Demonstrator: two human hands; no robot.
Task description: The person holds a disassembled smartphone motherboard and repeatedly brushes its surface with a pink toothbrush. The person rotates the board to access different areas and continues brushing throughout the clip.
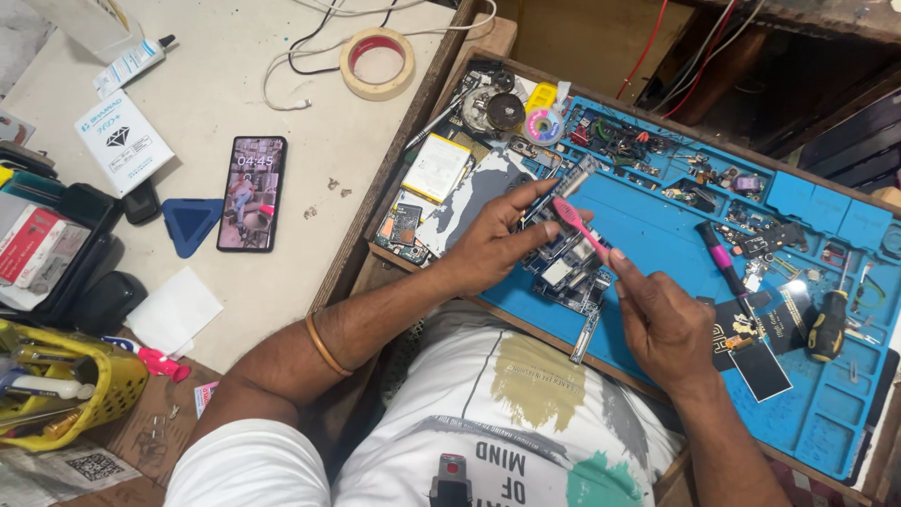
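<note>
My left hand (497, 239) grips the upper end of an opened phone body (563, 268) that lies on the blue work mat (657, 235). My right hand (657, 319) holds a pink toothbrush (577, 225) by its handle. The brush head rests over the top of the phone's circuit board, close to my left fingers. A loose metal strip (584, 333) lies just below the phone body.
A pink-handled screwdriver (723, 268) and a black-and-yellow one (826, 324) lie on the mat at right, among small parts in its trays. A lit phone (251, 192), blue pick (190, 222), tape roll (377, 62) and yellow basket (75, 385) sit on the table at left.
</note>
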